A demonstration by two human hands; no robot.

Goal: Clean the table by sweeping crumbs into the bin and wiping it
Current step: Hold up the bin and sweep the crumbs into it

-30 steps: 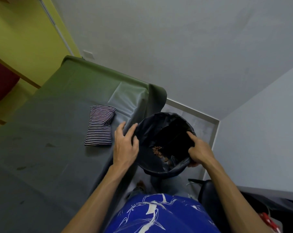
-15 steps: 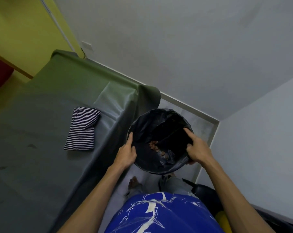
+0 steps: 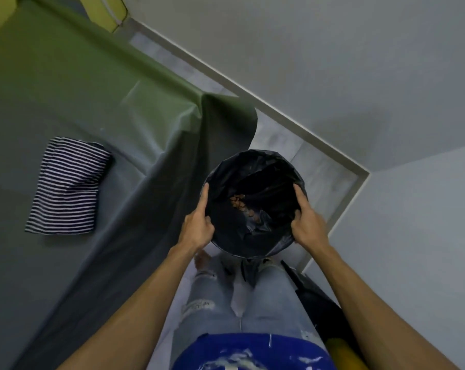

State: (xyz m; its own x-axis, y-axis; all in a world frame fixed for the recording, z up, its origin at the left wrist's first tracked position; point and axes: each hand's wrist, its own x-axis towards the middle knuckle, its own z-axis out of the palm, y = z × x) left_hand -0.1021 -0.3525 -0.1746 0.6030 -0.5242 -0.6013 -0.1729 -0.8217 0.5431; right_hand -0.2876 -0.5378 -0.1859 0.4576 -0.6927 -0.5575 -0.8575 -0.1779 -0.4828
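Observation:
A round bin (image 3: 255, 161) lined with a black bag hangs in front of my legs, beside the table's right edge. Brown crumbs (image 3: 240, 205) lie inside it. My left hand (image 3: 198, 225) grips the bin's left rim, thumb along the inner edge. My right hand (image 3: 307, 222) grips the right rim the same way. A folded black-and-white striped cloth (image 3: 66, 188) lies on the table (image 3: 52, 102), which is covered by a green-grey sheet that drapes over the corner.
A white wall and skirting run behind the bin, with a corner at the right. Pale floor tiles show below the bin. A dark object with a yellow part (image 3: 332, 340) stands at my right side.
Both hands have carried the bin lower and away from the table edge, down toward the floor in front of my legs. The view has tilted downward.

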